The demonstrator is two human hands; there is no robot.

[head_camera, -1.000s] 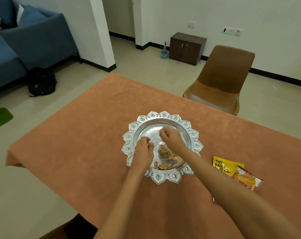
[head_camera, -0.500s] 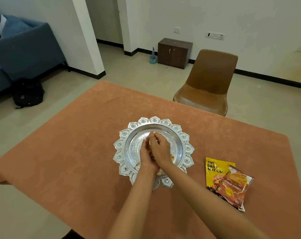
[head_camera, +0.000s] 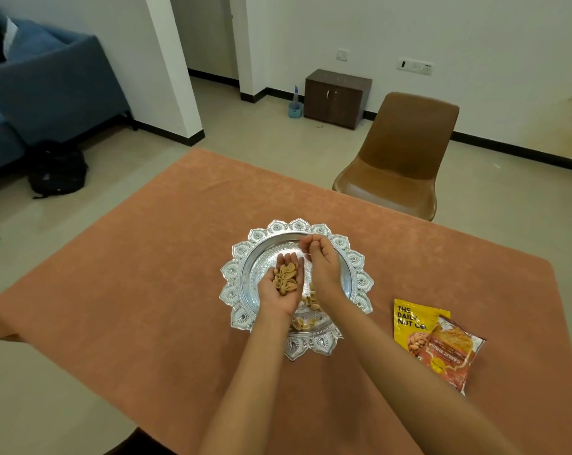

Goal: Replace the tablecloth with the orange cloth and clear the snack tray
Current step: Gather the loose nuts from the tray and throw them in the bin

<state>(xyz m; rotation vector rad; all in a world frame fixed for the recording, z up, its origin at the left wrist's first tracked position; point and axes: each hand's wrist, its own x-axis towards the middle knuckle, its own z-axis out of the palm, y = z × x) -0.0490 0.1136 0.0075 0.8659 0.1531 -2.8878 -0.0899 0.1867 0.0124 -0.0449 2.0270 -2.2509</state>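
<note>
The soft, fuzzy orange cloth (head_camera: 146,290) is already lying flat and hiding the whole bench. The shiny silver tray (head_camera: 242,251), round with a petal-shaped rim, is sitting in the middle of it. I am holding the left hand (head_camera: 279,295) palm up over the tray. Its grip is loose, making a little cup so the hard tan shells (head_camera: 286,279) are not spilling. The right hand (head_camera: 322,264) is hovering just beside it with its fingers curled in, and I cannot tell if a shell is inside. More shells (head_camera: 310,302) are lying in the tray, so I think the clearing is only partly done. Two crinkly snack bags (head_camera: 438,343) are lying to the right.
</note>
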